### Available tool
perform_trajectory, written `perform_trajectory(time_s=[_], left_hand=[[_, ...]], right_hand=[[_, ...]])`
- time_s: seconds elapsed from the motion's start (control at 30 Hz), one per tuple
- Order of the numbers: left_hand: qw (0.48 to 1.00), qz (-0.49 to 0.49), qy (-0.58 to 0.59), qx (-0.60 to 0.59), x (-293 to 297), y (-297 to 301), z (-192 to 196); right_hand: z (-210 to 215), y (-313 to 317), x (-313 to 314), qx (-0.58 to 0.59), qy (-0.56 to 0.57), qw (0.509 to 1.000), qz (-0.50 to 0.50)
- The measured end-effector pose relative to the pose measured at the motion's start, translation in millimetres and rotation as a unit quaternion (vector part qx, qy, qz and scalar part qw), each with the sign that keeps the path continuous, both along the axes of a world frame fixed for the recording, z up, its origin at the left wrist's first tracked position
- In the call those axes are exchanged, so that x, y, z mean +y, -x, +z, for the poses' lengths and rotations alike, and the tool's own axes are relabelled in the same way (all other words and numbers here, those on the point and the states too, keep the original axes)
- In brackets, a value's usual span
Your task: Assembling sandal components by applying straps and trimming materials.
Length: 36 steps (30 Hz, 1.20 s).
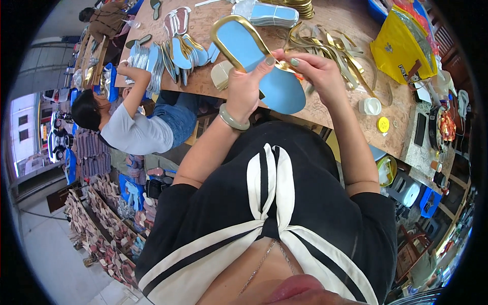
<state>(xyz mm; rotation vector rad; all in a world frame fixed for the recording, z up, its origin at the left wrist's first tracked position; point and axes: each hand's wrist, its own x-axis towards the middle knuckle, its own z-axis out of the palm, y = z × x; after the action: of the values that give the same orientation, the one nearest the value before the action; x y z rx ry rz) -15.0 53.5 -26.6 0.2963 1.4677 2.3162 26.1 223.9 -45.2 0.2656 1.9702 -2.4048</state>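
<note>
My left hand (pixel 245 86) is closed on a light-blue shoe insole (pixel 281 90), its thumb lying on the upper face near the narrow middle. A shiny gold strip (pixel 219 36) runs round the insole's far end, along the edge. At the insole's right edge, beside my left thumb, the fingers of my right hand (pixel 316 71) pinch the gold strip. The lower rounded end of the insole shows no gold on its rim. Just left of my left wrist, a cream block-like piece (pixel 221 74) sits at the table's near edge.
On the wooden table (pixel 203 84) lie tangled gold strips (pixel 351 56), stacked insoles (pixel 180 53) and a wrapped bundle of blue insoles (pixel 267 13). At right are a yellow bag (pixel 404 46), a small white jar (pixel 370 106) and a yellow disc (pixel 383 124). A co-worker (pixel 137 119) sits at left.
</note>
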Motion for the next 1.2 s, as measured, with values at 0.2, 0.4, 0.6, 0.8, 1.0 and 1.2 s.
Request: perform_trajectory(time_s=[0.2,0.4,0.6,0.8,1.0,1.2], left_hand=[[1.000,-0.017,-0.013,0.019,-7,1,12],[0.999,-0.017,-0.034,0.022,-8,-2,18],[0.999,0.001,0.019,0.026,-3,-4,2],[0.991,0.048,0.125,0.027,-17,16,0],[0.982,-0.183,0.036,0.017,-57,35,-27],[0.947,-0.198,0.253,0.010,-96,42,-64]], right_hand=[[0,-18,-15,0.071,-0.044,0.994,-0.065],[-2,-23,-13,0.089,-0.057,0.994,-0.033],[-19,-5,-20,-0.005,-0.130,0.991,-0.007],[-14,11,-32,0.005,-0.059,0.998,0.020],[-31,28,-41,-0.046,0.201,0.977,0.058],[-110,58,-25,-0.191,0.301,0.902,0.243]])
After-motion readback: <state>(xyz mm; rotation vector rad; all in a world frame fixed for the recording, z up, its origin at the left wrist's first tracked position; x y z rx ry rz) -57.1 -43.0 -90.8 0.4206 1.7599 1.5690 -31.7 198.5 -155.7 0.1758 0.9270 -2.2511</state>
